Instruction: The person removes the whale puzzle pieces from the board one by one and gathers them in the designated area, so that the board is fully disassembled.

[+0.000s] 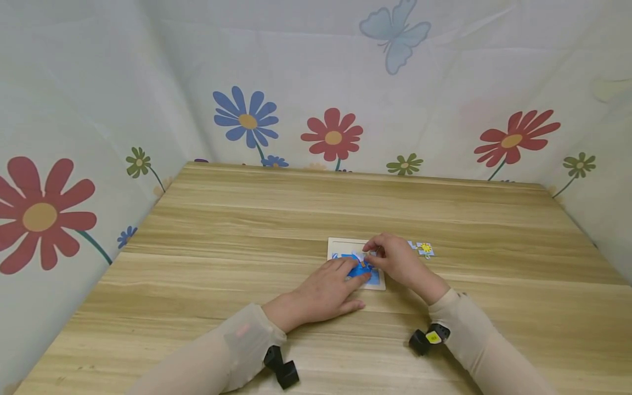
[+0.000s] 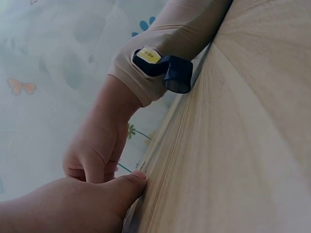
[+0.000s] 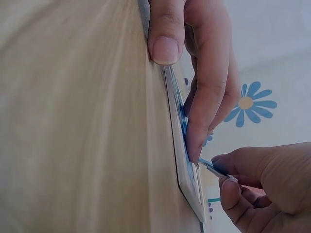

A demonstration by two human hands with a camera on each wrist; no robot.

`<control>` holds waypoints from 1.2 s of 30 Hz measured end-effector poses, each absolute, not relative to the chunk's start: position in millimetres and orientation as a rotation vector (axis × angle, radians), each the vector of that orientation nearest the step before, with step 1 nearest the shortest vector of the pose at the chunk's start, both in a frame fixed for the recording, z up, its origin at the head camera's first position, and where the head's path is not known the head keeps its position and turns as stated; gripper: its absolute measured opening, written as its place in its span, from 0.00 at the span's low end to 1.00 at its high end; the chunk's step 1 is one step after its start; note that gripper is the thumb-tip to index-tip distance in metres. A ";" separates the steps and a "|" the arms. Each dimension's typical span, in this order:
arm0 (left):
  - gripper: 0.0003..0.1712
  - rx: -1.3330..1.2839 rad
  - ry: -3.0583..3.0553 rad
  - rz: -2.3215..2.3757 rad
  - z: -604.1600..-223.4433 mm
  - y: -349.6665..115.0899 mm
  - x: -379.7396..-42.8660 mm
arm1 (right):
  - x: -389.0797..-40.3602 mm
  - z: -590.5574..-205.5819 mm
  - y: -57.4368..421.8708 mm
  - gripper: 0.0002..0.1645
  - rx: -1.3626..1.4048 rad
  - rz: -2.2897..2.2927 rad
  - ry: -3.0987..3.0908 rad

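Note:
A pale-framed jigsaw puzzle tray (image 1: 340, 241) lies on the table, partly covered by both hands, with blue picture pieces (image 1: 375, 279) showing inside it. My left hand (image 1: 323, 291) lies over its near left part. In the right wrist view, the fingertips of that left hand (image 3: 209, 68) press on the pieces, and its thumb is by the tray's edge. My right hand (image 1: 395, 260) pinches a puzzle piece (image 3: 214, 169) between thumb and fingers. That piece is tilted, with one end at the left fingertip. In the left wrist view the left hand (image 2: 73, 201) hides the tray.
Loose puzzle pieces, one with a yellow sun-like figure (image 1: 425, 248), lie on the wooden table (image 1: 247, 219) just right of the tray. A flower-printed curtain (image 1: 296, 66) surrounds the table's back and sides. Each sleeve carries a black wrist camera (image 1: 281, 367).

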State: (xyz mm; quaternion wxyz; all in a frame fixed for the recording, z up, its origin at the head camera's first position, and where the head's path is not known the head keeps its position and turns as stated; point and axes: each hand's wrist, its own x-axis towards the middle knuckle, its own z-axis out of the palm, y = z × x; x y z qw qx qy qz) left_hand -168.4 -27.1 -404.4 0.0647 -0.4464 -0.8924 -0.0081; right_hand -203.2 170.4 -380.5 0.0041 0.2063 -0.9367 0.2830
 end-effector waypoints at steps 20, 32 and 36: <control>0.33 -1.360 -2.712 -0.060 -400.6 -29.0 -166.3 | -198.5 -363.2 175.1 0.06 0.640 0.964 -2.935; 0.33 -1.354 -2.751 -0.075 -400.0 -27.1 -165.1 | -201.1 -344.4 198.1 0.07 0.623 1.084 -2.894; 0.33 -1.354 -2.751 -0.088 -401.1 -28.0 -165.7 | -201.5 -339.6 206.8 0.07 0.583 1.056 -2.904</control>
